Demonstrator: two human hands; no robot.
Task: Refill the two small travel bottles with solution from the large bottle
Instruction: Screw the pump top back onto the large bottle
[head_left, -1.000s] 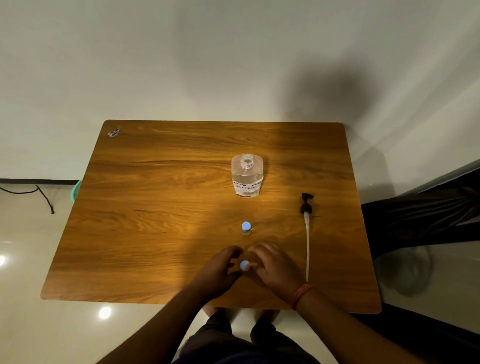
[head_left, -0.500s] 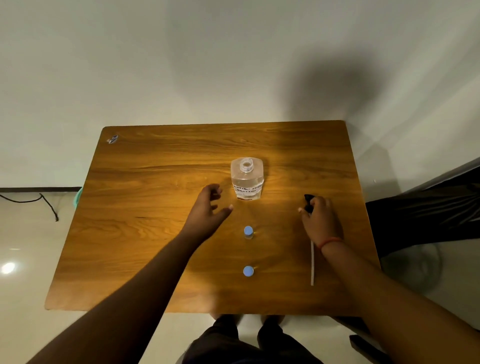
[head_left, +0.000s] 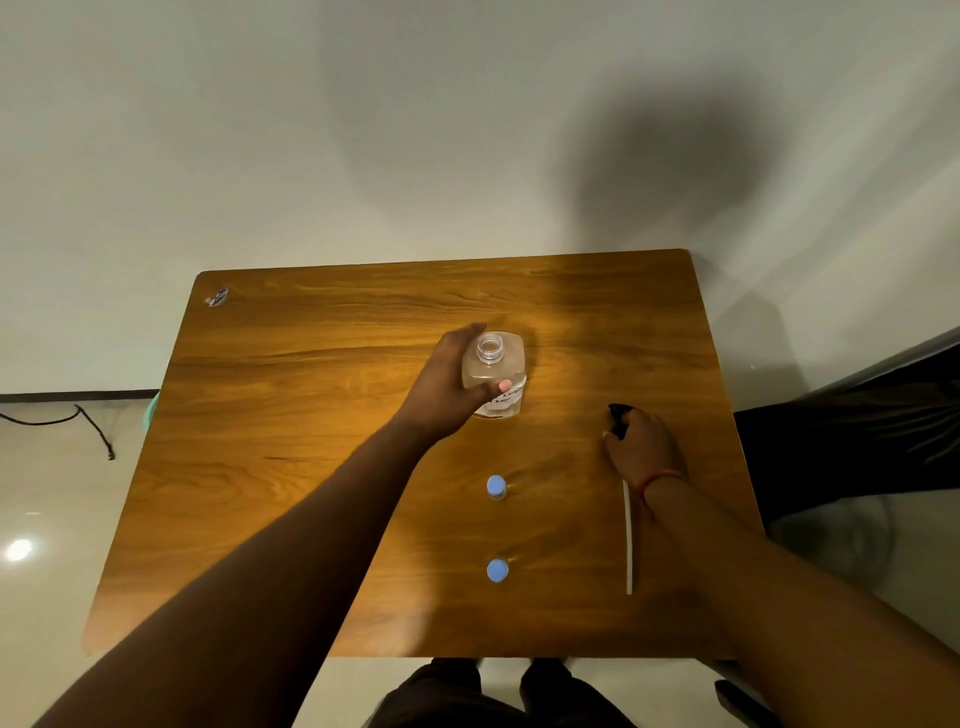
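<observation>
Left hand (head_left: 447, 379) wrapped on large bottle (head_left: 496, 374) at 12; right hand (head_left: 641, 441) pinching pump head (head_left: 618, 415) at 2. Keep btl upright, seat tube straight into neck.

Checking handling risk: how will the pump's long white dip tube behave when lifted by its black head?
The dip tube looks thin, so it will probably sway and feel light. With the right hand gripping only the pump head, the far end may swing.

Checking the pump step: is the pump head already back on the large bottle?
No, the large bottle's neck is open, and the black pump head lies on the table under the right hand.
</observation>
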